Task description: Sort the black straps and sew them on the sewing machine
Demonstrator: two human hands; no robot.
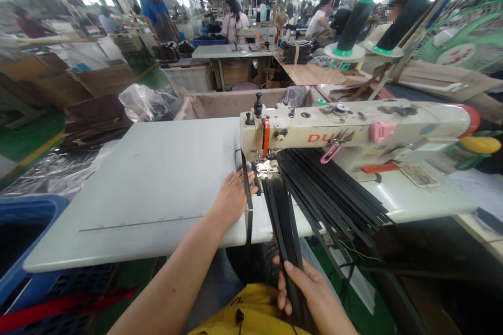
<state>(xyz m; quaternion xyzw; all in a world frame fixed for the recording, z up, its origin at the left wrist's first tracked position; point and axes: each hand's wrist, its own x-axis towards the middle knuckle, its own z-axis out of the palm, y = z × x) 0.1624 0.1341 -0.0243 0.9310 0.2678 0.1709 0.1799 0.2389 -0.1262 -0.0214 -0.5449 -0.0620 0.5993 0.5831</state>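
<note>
My left hand [234,196] lies on the sewing machine table [168,172], close beside the needle area. Its fingers are stretched out flat, their tips touching black strip material near the needle plate [268,166]. Across those fingers runs a narrow black strap [249,225] that hangs over the table's front edge. Below that edge, my right hand [304,285] is closed around a bundle of black straps [280,214], whose upper ends rest on the table by the needle plate. A larger pile of black straps [334,193] fans out under the arm of the sewing machine [353,125].
A blue plastic crate [35,204] stands at the left of the table. Two black thread cones [356,23] rise behind the machine, near a green fan [463,36]. Bagged goods [147,102] lie beyond the table. Several people work in the background.
</note>
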